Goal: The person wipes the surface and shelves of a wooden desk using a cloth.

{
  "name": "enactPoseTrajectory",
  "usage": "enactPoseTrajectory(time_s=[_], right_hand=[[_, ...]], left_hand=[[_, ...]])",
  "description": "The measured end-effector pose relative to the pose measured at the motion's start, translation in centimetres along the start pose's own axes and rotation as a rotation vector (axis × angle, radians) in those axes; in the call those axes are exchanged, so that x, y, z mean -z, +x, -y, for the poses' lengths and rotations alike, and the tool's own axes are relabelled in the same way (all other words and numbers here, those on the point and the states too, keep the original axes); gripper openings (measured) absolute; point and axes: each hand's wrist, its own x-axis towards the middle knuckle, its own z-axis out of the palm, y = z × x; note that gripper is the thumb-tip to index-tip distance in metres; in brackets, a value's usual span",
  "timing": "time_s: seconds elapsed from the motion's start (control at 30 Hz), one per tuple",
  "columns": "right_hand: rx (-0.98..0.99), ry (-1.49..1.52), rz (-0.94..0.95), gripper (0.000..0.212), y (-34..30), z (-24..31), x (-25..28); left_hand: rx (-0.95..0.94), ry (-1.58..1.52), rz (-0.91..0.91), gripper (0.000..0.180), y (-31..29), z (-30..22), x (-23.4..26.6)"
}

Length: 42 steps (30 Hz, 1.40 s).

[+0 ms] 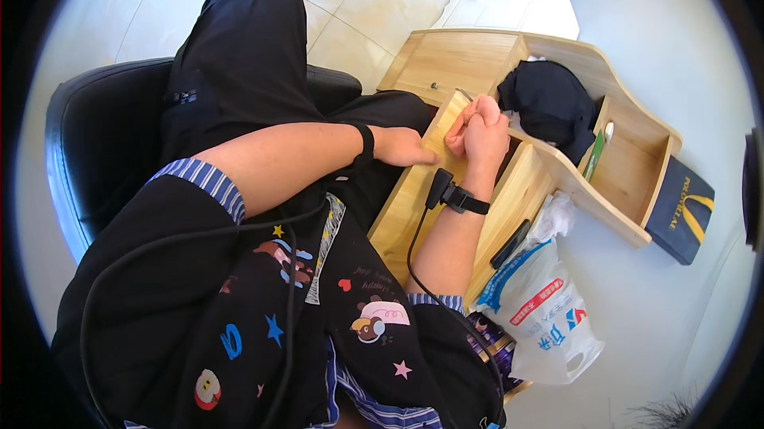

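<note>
Wooden drawer [395,220] is standing open in front of a seated person, jutting from the long side of a pale wooden cabinet [447,59]. The left hand [402,146] is lying against the drawer's outer edge, fingers bunched narrow; whether they are gripping the wood, one cannot tell. Over the drawer, near its far corner, the right hand [487,145] is curling inward; a pinkish shape is showing at its fingers, and whether they are holding something is unclear. Black bands are circling both wrists. Along the tabletop's raised back edge, dark cloth [549,107] is filling one compartment, while a slim green-and-white object [594,156] is leaning in the next. Toward the tabletop's near corner, a black oblong object [510,244] is resting beside a white plastic bag [549,325]. Outside the back edge, a dark blue box [680,210] is standing.
</note>
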Motion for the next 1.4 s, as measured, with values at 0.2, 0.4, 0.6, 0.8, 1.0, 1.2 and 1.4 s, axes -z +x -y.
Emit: enactPoseTrajectory(time_s=[0.2, 0.4, 0.6, 0.8, 1.0, 1.2, 1.4], right_hand=[[0.086, 0.131, -0.068, 0.037, -0.4, -2.3, -0.3], [-0.125, 0.134, -0.133, 0.039, -2.0, -4.1, -0.3], [-0.419, 0.344, -0.278, 0.031, -9.5, -5.6, 1.3], [-0.638, 0.298, -0.337, 0.036, -22.4, -8.0, 1.9], [-0.73, 0.203, -0.466, 0.04, -36.3, -11.1, 3.5], [-0.649, 0.275, -0.535, 0.04, -48.8, -11.5, 4.8], [-0.507, 0.273, -0.567, 0.032, -52.8, -8.0, 5.2]], left_hand=[[0.041, -0.01, 0.032, 0.066, 0.8, 0.4, 0.2], [-0.077, -0.067, 0.033, 0.057, 1.1, -0.2, 0.3], [-0.063, -0.35, 0.11, 0.045, 2.4, 1.7, -0.5], [-0.037, -0.26, 0.216, 0.046, -6.1, 3.1, -6.9], [0.335, 0.123, 0.65, 0.034, -14.8, 1.7, -12.0], [0.283, 0.306, 0.863, 0.041, -23.2, 2.6, -19.1], [0.467, 0.115, 0.655, 0.042, -26.7, 4.1, -21.7]])
